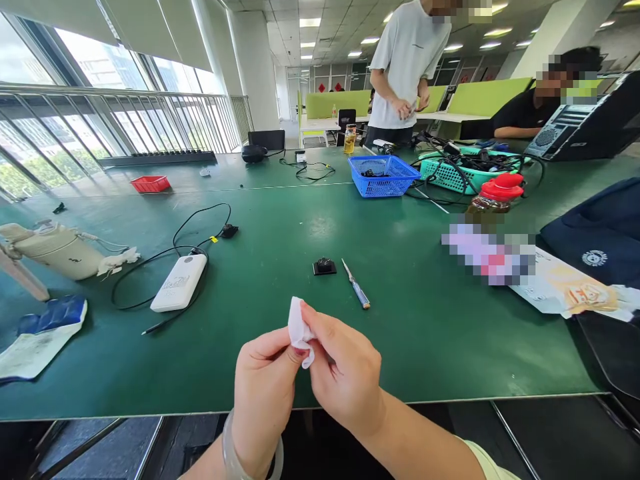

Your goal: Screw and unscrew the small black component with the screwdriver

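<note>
Both my hands meet above the near edge of the green table (270,280), pinching a small white tissue (299,327) between them. My left hand (263,387) closes its thumb and forefinger on the tissue's left side; a translucent bangle circles that wrist. Gripping the right side is my right hand (347,373), its fingers curled. Whether the tissue wraps anything cannot be seen. Just beyond my hands lie a small black part (325,267) with a flat base and a screwdriver (357,285) with a clear handle, its tip pointing away from me.
A white power bank (180,283) with a black cable lies at left, near a beige bag (70,250). Blue (383,187) and green (443,179) baskets stand farther back. A red-lidded jar (493,193) is at right. A standing person (410,60) and a seated person are across the table.
</note>
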`<action>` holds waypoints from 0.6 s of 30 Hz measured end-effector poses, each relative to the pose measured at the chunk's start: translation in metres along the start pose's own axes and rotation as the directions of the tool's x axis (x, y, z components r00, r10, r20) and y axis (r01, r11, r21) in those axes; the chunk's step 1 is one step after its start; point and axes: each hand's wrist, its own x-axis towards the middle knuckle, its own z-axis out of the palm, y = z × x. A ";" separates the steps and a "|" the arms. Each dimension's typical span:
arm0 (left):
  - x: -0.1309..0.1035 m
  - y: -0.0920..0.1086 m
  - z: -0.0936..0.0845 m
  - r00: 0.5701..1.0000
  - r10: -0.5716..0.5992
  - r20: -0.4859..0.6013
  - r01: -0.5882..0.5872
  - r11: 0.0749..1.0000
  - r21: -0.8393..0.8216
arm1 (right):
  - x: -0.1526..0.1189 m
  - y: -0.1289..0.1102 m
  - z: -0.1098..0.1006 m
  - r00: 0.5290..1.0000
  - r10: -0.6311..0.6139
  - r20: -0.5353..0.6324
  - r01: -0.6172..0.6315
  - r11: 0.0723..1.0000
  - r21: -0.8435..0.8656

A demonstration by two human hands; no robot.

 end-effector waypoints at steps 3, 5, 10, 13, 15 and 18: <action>0.002 -0.005 0.006 0.996 0.035 -0.079 -0.032 0.999 0.041 | 0.000 0.003 0.003 0.995 -0.025 -0.097 0.023 1.000 -0.020; 0.005 -0.007 0.011 0.991 0.055 -0.118 -0.049 0.997 0.052 | 0.001 0.005 0.006 0.988 -0.009 -0.152 0.002 0.999 -0.047; 0.024 0.008 0.027 0.983 0.141 -0.114 -0.122 0.980 0.156 | 0.016 0.010 0.002 0.977 0.171 -0.128 -0.186 0.976 -0.112; 0.042 0.031 0.031 0.975 0.220 -0.030 -0.199 0.925 0.323 | 0.034 0.014 -0.005 0.963 0.258 -0.078 -0.266 0.955 -0.128; 0.055 0.044 0.030 0.948 0.316 0.035 -0.301 0.853 0.427 | 0.045 0.018 -0.006 0.966 0.251 -0.070 -0.258 0.955 -0.148; 0.071 0.053 0.027 0.908 0.408 0.098 -0.396 0.755 0.523 | 0.055 0.028 -0.003 0.972 0.230 -0.050 -0.235 0.959 -0.158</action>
